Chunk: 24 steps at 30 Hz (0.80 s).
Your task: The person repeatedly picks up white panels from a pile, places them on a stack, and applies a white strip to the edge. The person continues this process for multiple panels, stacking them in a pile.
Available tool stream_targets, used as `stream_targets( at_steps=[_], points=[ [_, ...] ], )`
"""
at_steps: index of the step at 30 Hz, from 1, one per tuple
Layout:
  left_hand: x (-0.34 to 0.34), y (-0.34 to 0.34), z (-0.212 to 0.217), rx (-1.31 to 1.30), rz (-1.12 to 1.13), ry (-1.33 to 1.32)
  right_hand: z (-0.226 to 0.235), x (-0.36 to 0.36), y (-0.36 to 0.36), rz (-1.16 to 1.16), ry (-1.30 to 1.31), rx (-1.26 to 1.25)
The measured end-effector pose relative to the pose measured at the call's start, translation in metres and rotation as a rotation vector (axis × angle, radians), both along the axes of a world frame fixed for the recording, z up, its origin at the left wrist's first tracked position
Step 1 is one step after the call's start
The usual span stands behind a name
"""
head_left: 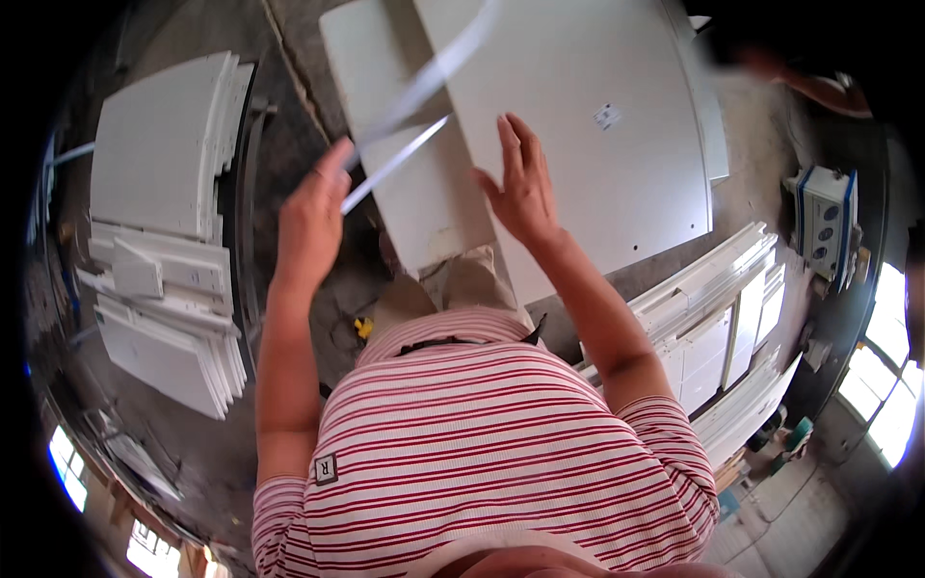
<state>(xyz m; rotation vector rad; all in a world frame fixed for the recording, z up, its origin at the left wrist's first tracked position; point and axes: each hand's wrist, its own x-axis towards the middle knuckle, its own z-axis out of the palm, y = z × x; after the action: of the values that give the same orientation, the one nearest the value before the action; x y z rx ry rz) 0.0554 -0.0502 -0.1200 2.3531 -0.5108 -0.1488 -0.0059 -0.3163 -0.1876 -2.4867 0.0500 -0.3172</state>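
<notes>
Gripping a thin, glossy, partly blurred white strip [395, 165] in the left hand [313, 212], slanting across smooth, flat white panels [578, 67]; holding the right hand [525, 183] apart, open and empty, over the widest; cannot tell whether touching.

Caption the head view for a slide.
The left hand holds a thin white strip while the right hand spreads open over a large white panel.

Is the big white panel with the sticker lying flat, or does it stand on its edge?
Lying flat: the big white panel turns its broad face, with the sticker, up toward the downward-looking head camera.
</notes>
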Motion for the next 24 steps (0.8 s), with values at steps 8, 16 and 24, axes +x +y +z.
stream_targets(
  at_steps=[8, 16, 24],
  points=[
    [-0.003, -0.063, 0.067, -0.242, -0.034, 0.239, 0.021, 0.07, -0.099, 0.018, -0.23, -0.144],
    [0.021, -0.094, 0.07, -0.527, 0.16, 0.304, 0.023, 0.074, -0.359, -0.49, -0.239, 0.036],
    [0.034, -0.195, 0.068, -0.409, -0.091, 0.322, 0.013, 0.09, -0.492, -0.835, -0.357, 0.098]
  ],
)
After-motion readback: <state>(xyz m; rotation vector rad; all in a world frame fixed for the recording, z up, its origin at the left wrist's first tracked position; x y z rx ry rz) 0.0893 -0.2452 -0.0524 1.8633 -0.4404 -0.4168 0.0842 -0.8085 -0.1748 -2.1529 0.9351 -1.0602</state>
